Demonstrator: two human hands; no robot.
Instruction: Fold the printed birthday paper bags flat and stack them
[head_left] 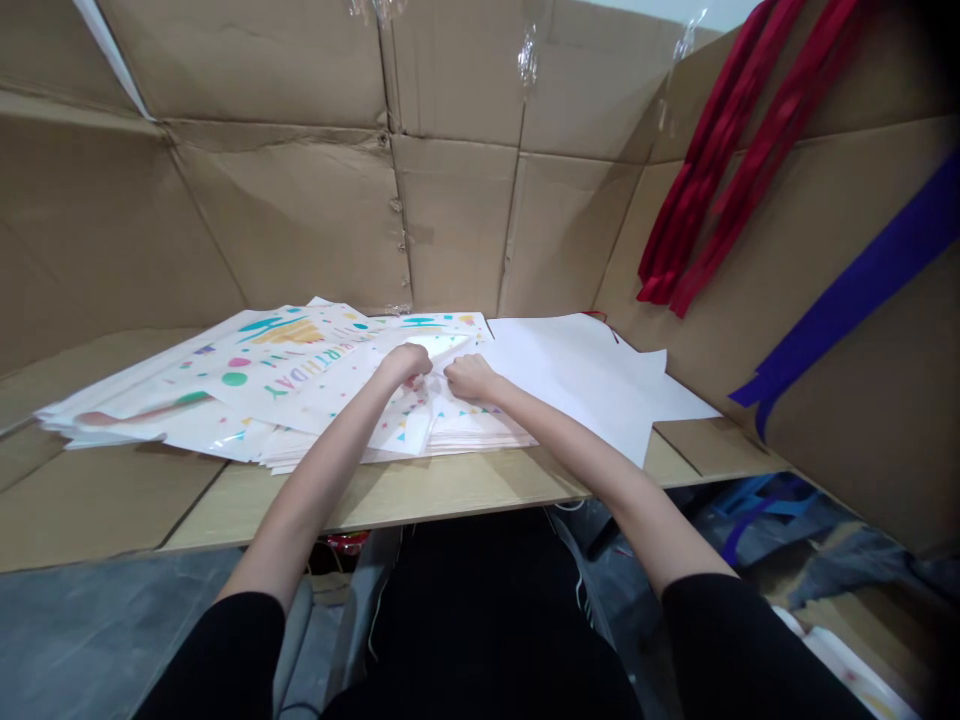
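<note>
My left hand [412, 364] and my right hand [469, 378] are close together over the middle of the work surface. Both are closed, with fingers curled in on a white birthday-printed sheet [405, 432] that rises and creases between them. The fingertips are mostly hidden, so the exact pinch does not show. Under and to the left of my hands spreads a pile of similar sheets [247, 378], printed with coloured dots, a cake and birthday lettering. Plain white sheets [570, 370] lie just right of my right hand.
Cardboard walls [285, 220] enclose the back and sides of the wooden board [450, 490]. Red ribbons [720, 190] and a purple ribbon [855, 290] hang along the right wall. A thin red cord [604, 322] lies behind the white sheets.
</note>
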